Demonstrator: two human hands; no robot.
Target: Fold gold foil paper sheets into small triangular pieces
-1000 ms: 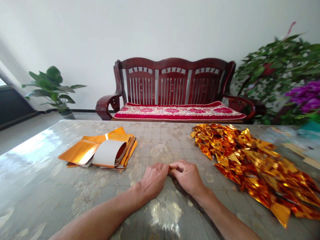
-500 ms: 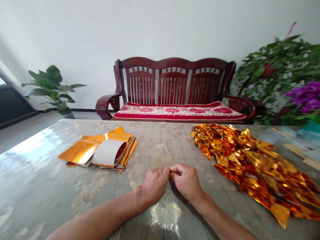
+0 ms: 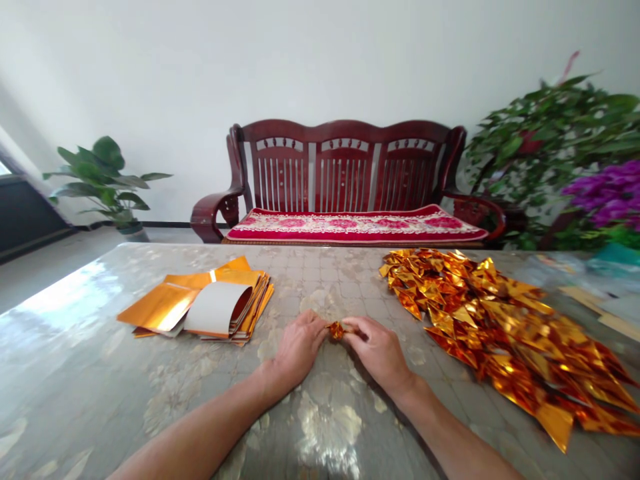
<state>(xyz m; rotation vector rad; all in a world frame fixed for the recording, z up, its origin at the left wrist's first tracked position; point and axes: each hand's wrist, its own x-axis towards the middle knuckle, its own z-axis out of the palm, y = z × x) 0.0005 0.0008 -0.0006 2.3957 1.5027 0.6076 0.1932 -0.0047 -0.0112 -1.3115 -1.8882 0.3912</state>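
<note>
Between my two hands is a small folded piece of gold foil paper (image 3: 337,330), its middle puffed out and shiny. The fingers of my left hand (image 3: 301,340) pinch its left end. My right hand (image 3: 376,348) grips the right end between thumb and fingers. Both hands are low over the table in front of me. To the left lies a loose stack of gold foil paper sheets (image 3: 160,303), one curled over with its pale back showing. On the right spreads a large heap of folded gold foil pieces (image 3: 480,320) with pointed ends.
The table (image 3: 210,413) has a glossy, floral-patterned cover. Clear plastic bags and flat tan pieces (image 3: 585,300) lie at its far right. Beyond stands a dark red wooden bench (image 3: 345,167) with a patterned cushion (image 3: 345,225). Potted plants (image 3: 107,180) flank it.
My hands have moved slightly apart, and the folded gold foil piece, mostly hidden before, now shows between them. The stack and heap have stayed in place.
</note>
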